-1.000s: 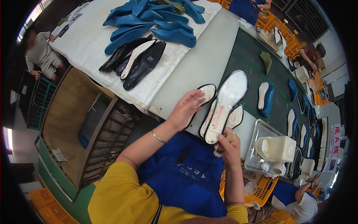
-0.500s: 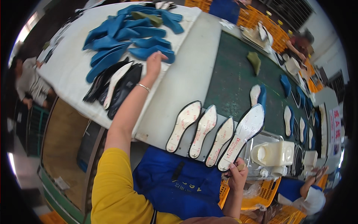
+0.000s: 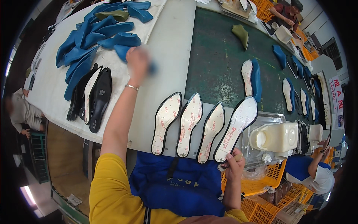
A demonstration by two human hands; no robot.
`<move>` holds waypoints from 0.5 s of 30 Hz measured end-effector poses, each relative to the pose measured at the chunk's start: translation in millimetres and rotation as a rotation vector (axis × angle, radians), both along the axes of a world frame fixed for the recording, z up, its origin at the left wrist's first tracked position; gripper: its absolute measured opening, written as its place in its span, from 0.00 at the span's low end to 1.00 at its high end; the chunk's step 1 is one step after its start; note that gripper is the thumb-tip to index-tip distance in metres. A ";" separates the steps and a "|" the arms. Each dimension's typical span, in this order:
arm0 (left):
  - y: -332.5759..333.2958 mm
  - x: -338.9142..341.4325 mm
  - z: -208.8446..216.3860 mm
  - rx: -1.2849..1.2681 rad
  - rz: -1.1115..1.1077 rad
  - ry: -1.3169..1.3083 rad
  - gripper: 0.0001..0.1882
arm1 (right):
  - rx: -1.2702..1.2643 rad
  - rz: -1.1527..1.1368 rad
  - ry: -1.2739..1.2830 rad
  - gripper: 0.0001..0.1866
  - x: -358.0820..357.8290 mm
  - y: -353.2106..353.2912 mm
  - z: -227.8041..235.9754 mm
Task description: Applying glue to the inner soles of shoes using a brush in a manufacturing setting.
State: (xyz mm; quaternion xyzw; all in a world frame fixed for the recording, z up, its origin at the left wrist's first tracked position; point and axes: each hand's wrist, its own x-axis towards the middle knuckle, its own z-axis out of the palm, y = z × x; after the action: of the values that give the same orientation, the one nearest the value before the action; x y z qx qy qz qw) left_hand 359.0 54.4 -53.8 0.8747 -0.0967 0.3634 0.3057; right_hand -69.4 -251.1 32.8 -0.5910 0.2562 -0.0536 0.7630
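Note:
My left hand (image 3: 138,66), smeared by motion, is closed round a blue shoe last (image 3: 121,51) at the near edge of the last pile; the last's other end is blurred beside my wrist. My right hand (image 3: 233,164) pinches the heel end of a white insole with a black edge (image 3: 238,125). A stubby tan handle (image 3: 238,158) also shows among its fingers, its kind unclear. To the left of that insole lie three similar ones: a near one (image 3: 211,132), a middle one (image 3: 190,125) and a far left one (image 3: 166,123).
Blue lasts (image 3: 80,44) and black shoe uppers (image 3: 100,99) cover the white table. On the green belt (image 3: 212,48) are a green last (image 3: 240,36) and blue lasts with insoles (image 3: 252,80). A cream container (image 3: 274,136) stands right. Co-workers sit beyond.
The view has shifted, so the scene sits further left. My left hand has closed on the blue last and tilted it away from the pile; my right hand still pinches the insole.

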 end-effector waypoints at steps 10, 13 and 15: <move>-98.0 -49.6 13.2 -0.158 -0.590 0.294 0.37 | -0.035 -0.005 -0.024 0.11 -21.9 -13.1 7.4; -118.4 -29.0 15.9 -0.124 -0.690 0.401 0.39 | -0.043 -0.030 -0.048 0.11 -31.2 -16.3 11.0; -128.3 -23.7 14.5 -0.167 -0.695 0.412 0.39 | -0.056 -0.111 -0.044 0.10 -36.2 -14.8 13.2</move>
State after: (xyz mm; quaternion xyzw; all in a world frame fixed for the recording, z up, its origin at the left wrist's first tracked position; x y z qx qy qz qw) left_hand 335.3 -73.9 -39.3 0.8166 -0.2935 0.0624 0.4931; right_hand -105.6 -265.8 46.0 -0.5958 0.2704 -0.1160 0.7473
